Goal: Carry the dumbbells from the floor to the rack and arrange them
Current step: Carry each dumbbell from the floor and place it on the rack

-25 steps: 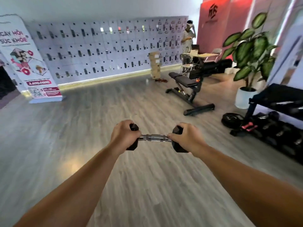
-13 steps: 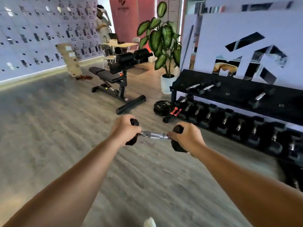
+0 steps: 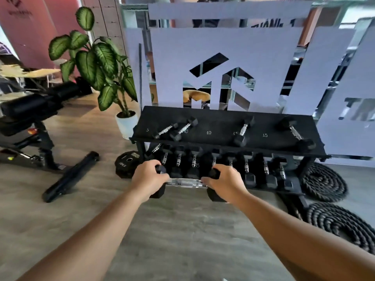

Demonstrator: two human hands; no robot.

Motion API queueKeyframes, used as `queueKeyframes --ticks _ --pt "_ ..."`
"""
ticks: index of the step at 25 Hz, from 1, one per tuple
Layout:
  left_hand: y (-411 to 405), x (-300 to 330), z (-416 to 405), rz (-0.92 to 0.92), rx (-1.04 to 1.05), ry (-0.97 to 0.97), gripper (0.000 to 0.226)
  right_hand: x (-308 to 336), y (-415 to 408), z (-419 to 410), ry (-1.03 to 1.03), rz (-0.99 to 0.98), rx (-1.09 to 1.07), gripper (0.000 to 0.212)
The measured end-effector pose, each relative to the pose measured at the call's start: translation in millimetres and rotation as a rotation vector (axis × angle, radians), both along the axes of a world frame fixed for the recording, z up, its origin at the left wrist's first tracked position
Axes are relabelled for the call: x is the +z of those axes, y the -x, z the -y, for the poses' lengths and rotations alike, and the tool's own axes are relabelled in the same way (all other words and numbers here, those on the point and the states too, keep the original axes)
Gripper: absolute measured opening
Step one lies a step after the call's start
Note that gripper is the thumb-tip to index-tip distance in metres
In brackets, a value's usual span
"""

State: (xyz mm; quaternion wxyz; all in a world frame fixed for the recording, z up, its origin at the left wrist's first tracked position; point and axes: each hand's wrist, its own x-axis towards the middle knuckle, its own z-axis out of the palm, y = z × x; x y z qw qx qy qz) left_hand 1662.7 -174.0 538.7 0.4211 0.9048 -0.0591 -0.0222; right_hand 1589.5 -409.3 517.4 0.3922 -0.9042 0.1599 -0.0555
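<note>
Right before the rack (image 3: 229, 118) at twelve o'clock, held one dumbbell (image 3: 187, 183) up off the floor, left hand (image 3: 149, 178) and right hand (image 3: 224, 182) wrapped round its ends, not yet placed beside the racked dumbbells (image 3: 241, 131).

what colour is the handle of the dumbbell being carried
Shiny silver chrome, between black hex heads; the dumbbell handle shows best in the head view.

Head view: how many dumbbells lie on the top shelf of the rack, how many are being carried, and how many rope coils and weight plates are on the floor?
Dumbbells on the top shelf: 4
Carried dumbbell, in left hand and right hand: 1
Rope coils: 2
Weight plate: 1
Total: 8
</note>
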Motion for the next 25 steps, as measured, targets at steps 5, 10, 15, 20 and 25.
queueKeyframes --ticks 5,10,15,20,25 --pt "-125 -12 94 -0.022 -0.031 -0.012 0.01 -16 -120 91 0.043 -0.001 -0.038 0.037" --pt "-241 -2 174 -0.034 -0.043 -0.067 0.017 -33 -232 164 -0.041 0.006 -0.116 0.058" --pt "-359 -12 227 -0.063 -0.064 -0.127 0.021 -55 -338 208 -0.111 -0.017 -0.174 0.071" --pt "-489 -44 270 -0.081 -0.201 -0.175 0.028 -89 -441 236 -0.15 -0.053 -0.273 0.076" --pt "-608 -69 327 -0.089 -0.317 -0.262 0.039 -118 -533 266 -0.255 -0.141 -0.428 0.066"
